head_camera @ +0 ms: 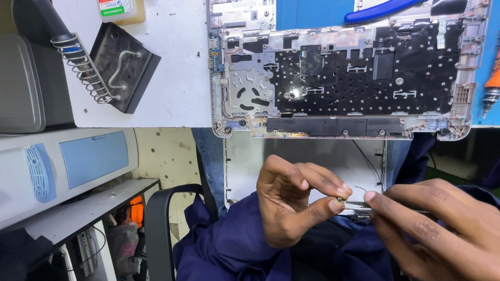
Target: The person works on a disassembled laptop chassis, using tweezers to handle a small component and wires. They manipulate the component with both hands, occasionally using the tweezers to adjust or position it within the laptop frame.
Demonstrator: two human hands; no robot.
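Clearly tiny, metallic screw [339,199]

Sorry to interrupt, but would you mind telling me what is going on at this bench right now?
A person seated at a white workbench has an opened laptop base lying in front of them, its inner frame exposed. Both hands are over the lap: the left hand pinches a tiny part between thumb and forefinger, while the right hand brings a thin metal tool to it. A soldering iron stand sits on the bench to the left.
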